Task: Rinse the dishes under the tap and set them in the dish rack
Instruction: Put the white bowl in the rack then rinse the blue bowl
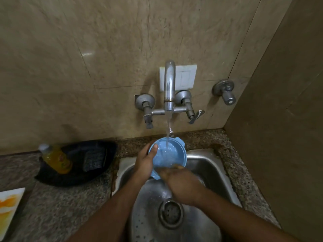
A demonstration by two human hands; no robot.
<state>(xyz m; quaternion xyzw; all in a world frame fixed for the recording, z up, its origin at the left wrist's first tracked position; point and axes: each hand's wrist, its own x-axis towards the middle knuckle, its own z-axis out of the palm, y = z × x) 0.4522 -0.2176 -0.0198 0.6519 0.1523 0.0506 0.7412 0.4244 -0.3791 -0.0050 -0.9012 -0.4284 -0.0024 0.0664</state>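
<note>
Our right hand (181, 184) reaches over the steel sink (209, 173), blurred, so we cannot tell how its fingers lie at the near rim of the blue bowl (173, 154). Our left hand (146, 161) grips the bowl's left edge, thumb (154, 148) curled inside the rim, beneath the tap (169, 86), whose water falls just beyond that thumb

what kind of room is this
Most likely a home kitchen's washing-up corner: a steel sink set in a granite counter, a wall tap running onto a blue bowl, and a dish soap bottle.
</note>
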